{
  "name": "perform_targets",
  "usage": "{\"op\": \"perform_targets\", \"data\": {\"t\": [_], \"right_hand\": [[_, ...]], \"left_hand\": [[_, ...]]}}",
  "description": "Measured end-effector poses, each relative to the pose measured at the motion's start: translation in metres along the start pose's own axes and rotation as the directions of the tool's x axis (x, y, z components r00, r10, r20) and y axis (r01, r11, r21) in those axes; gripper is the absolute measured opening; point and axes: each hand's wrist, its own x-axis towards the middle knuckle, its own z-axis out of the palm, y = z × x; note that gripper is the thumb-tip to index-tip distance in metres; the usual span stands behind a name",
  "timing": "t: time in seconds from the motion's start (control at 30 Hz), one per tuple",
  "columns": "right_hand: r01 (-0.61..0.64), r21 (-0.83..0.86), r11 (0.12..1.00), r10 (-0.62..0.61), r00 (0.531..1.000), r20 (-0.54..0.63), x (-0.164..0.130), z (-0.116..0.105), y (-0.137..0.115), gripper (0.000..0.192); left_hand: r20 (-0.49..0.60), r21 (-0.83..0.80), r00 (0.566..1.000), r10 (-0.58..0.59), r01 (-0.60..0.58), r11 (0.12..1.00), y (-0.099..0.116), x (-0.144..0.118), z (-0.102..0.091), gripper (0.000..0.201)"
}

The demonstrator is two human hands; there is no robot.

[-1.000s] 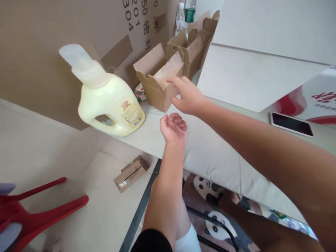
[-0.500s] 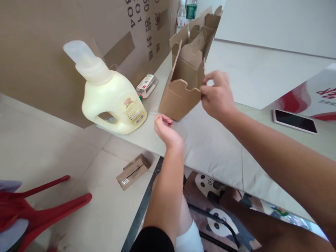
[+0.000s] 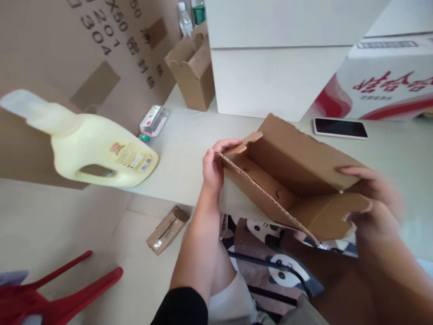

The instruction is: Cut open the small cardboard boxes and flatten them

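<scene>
An open brown cardboard box [image 3: 287, 180] hangs over the front edge of the pale table [image 3: 189, 149], its mouth turned toward me. My left hand [image 3: 213, 164] grips the box's left end flap, fingers curled over the top edge. My right hand [image 3: 375, 203], blurred, holds the box's right end, fingers on the back wall and thumb near the notched flap. The inside of the box looks bare.
A pale yellow detergent jug [image 3: 91, 149] lies at the table's left end, a small bottle [image 3: 152, 124] beside it. Another open brown box [image 3: 192, 72] stands at the back, a phone [image 3: 340, 128] at the right. A flat carton [image 3: 167, 228] and a red chair [image 3: 61, 293] are on the floor.
My right hand lifted the box from the back of the table and brought it to the front edge. My left hand opened and took hold of its left flap.
</scene>
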Motion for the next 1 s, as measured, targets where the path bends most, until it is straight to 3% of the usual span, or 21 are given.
{"op": "perform_targets", "data": {"t": [0.1, 0.17, 0.23, 0.3, 0.37, 0.47, 0.6, 0.73, 0.83, 0.93, 1.0], "right_hand": [[0.011, 0.068, 0.998, -0.009, 1.000, -0.024, -0.011, -0.003, 0.022, 0.034], [0.027, 0.085, 0.996, -0.023, 0.998, -0.051, -0.017, -0.001, 0.028, 0.047], [-0.026, 0.140, 0.990, 0.033, 0.998, -0.051, -0.023, 0.001, 0.028, 0.071], [-0.100, 0.201, 0.974, 0.107, 0.994, -0.028, -0.027, 0.003, 0.026, 0.087], [-0.091, 0.212, 0.973, 0.090, 0.996, 0.015, -0.029, 0.002, 0.028, 0.073], [0.016, 0.247, 0.969, -0.048, 0.991, 0.121, -0.031, -0.002, 0.034, 0.036], [0.042, 0.303, 0.952, -0.083, 0.989, 0.124, -0.028, -0.006, 0.035, 0.046], [0.041, 0.228, 0.973, -0.071, 0.990, 0.125, -0.025, -0.005, 0.027, 0.023], [0.059, 0.273, 0.960, -0.098, 0.987, 0.130, -0.026, -0.002, 0.024, 0.022], [0.009, 0.384, 0.923, -0.049, 0.994, 0.095, -0.027, 0.001, 0.029, 0.039], [-0.052, 0.381, 0.923, 0.032, 0.998, 0.060, -0.026, 0.003, 0.035, 0.049]], "left_hand": [[-0.034, 0.041, 0.999, -0.025, 0.027, 0.999, -0.010, -0.002, 0.016, 0.062], [-0.029, 0.109, 0.999, 0.036, -0.033, 0.994, -0.017, -0.002, 0.023, 0.058], [-0.004, 0.196, 0.994, 0.111, -0.108, 0.975, -0.025, -0.001, 0.029, 0.052], [-0.013, 0.253, 0.993, 0.116, -0.109, 0.961, -0.030, -0.001, 0.032, 0.043], [-0.031, 0.270, 0.996, 0.089, -0.078, 0.960, -0.034, 0.000, 0.033, 0.040], [0.001, 0.303, 0.993, 0.116, -0.111, 0.946, -0.036, 0.002, 0.032, 0.048], [0.104, 0.444, 0.983, 0.153, -0.183, 0.877, -0.032, 0.004, 0.030, 0.038], [0.210, 0.523, 0.970, 0.125, -0.220, 0.824, -0.023, 0.003, 0.030, 0.041], [0.255, 0.556, 0.959, 0.126, -0.252, 0.792, -0.020, 0.000, 0.028, 0.033], [0.193, 0.559, 0.973, 0.129, -0.217, 0.800, -0.019, 0.002, 0.022, 0.026], [0.062, 0.522, 0.991, 0.122, -0.136, 0.842, -0.018, 0.006, 0.015, 0.023]]}}
